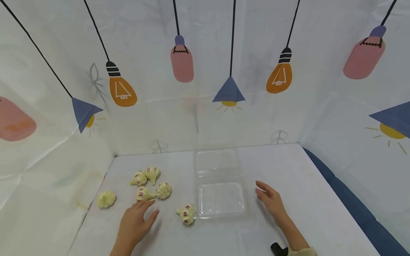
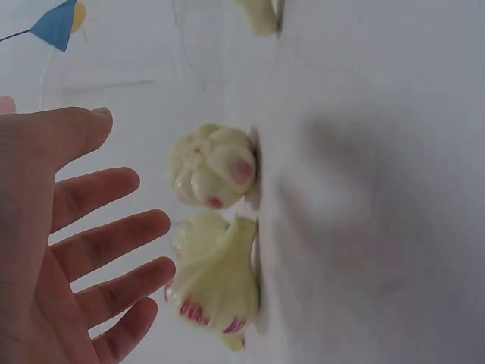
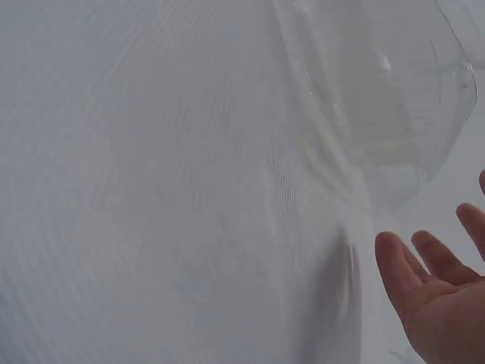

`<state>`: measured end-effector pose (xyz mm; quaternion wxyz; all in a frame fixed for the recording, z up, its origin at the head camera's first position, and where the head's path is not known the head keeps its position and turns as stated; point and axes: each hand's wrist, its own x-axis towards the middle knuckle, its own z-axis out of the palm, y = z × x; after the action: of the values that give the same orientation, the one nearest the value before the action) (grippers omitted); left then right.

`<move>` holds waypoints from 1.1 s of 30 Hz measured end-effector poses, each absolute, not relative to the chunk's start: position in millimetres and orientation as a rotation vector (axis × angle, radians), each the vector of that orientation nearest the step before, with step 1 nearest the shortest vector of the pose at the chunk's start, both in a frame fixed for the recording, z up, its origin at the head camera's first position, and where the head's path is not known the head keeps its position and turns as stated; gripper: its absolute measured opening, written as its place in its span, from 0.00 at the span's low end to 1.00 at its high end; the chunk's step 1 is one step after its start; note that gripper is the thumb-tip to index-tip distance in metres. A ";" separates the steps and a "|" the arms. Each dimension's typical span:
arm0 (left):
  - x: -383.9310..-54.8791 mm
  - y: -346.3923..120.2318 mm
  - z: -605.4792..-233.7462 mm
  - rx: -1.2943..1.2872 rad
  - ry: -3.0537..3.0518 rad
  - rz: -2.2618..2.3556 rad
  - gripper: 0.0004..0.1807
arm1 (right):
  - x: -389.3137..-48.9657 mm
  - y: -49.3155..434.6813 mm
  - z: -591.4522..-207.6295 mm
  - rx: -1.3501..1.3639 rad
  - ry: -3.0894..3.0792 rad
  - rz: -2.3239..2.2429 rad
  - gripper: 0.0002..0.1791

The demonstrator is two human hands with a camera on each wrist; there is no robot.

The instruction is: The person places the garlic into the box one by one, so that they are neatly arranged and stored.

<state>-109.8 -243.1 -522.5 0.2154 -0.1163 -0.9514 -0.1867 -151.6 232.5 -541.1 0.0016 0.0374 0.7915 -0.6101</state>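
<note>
My left hand (image 1: 135,224) hovers with spread fingers close by a garlic bulb (image 1: 144,193) on the white table. In the left wrist view its fingertips reach toward that garlic bulb (image 2: 216,284), with a second, rounder bulb (image 2: 212,167) beside it. Two more bulbs (image 1: 152,174) lie just behind, and one sits apart at the left (image 1: 106,199). Another garlic bulb (image 1: 187,214) lies against the left front corner of an open clear plastic clamshell box (image 1: 221,217). My right hand (image 1: 271,202) is held loosely to the right of the box, fingers apart and holding nothing.
A white cloth wall printed with hanging lamps (image 1: 229,90) rises behind and beside the table (image 1: 288,167). The box's lid (image 1: 216,161) lies folded back toward the wall. Dark blue fabric (image 1: 346,202) runs along the table's right edge.
</note>
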 end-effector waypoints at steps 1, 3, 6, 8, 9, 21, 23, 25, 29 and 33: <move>-109.6 -241.1 -525.1 -0.335 -2.631 -0.540 0.18 | -152.6 229.6 -541.7 0.128 2.460 -1.940 0.25; -109.0 -235.9 -530.3 -0.349 -2.626 -0.576 0.18 | -154.8 224.4 -543.1 0.151 2.426 -1.975 0.26; -108.9 -225.8 -536.5 -0.353 -2.642 -0.638 0.17 | -156.8 218.7 -546.1 0.195 2.406 -1.998 0.25; -109.9 -219.8 -539.6 -0.350 -2.650 -0.679 0.17 | -157.0 216.0 -546.9 0.219 2.382 -2.013 0.25; -110.8 -217.4 -540.5 -0.353 -2.649 -0.704 0.17 | -156.7 214.6 -547.0 0.220 2.370 -2.021 0.25; -117.1 -202.1 -551.1 -0.350 -2.707 -0.929 0.14 | -152.1 200.5 -550.9 0.278 2.304 -2.036 0.26; -119.4 -200.4 -553.8 -0.359 -2.710 -0.968 0.14 | -152.8 199.5 -552.5 0.277 2.304 -2.041 0.26; -121.8 -198.7 -556.4 -0.365 -2.718 -1.009 0.14 | -153.6 198.7 -552.9 0.282 2.308 -2.042 0.26; -124.8 -194.4 -560.0 -0.374 -2.746 -1.063 0.14 | -153.2 197.4 -551.5 0.278 2.314 -2.042 0.26; -125.7 -190.9 -560.6 -0.375 -2.771 -1.019 0.15 | -152.4 194.9 -550.8 0.266 2.322 -2.052 0.25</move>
<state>-125.7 -190.9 -560.6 0.0826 -0.1254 -0.9280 -0.3410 -152.4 194.9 -550.8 0.0156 0.0854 0.7465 -0.6597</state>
